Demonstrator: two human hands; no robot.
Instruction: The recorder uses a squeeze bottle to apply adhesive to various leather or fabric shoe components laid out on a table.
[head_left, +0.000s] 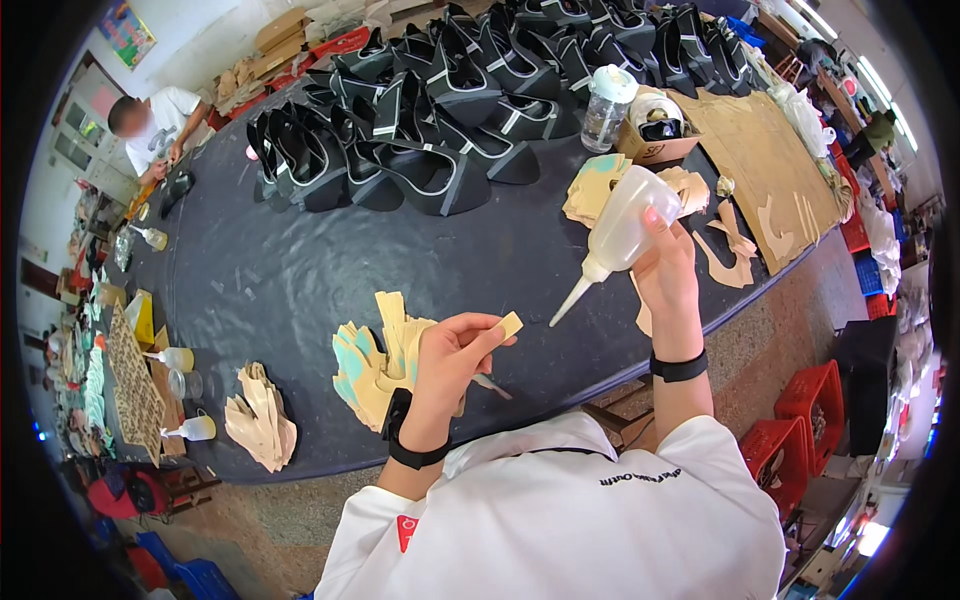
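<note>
Two hands' fingers (pixel 478 340) pinch strip (pixel 509 325), grip bottle (pixel 622 225).

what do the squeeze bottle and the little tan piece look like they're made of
Bottle in the right hand: soft translucent plastic by the look, cloudy white and matte, with a long tapered nozzle. Tan piece in the left hand: thin, flat and dull, probably card or leatherboard; the picture cannot settle which.
</note>
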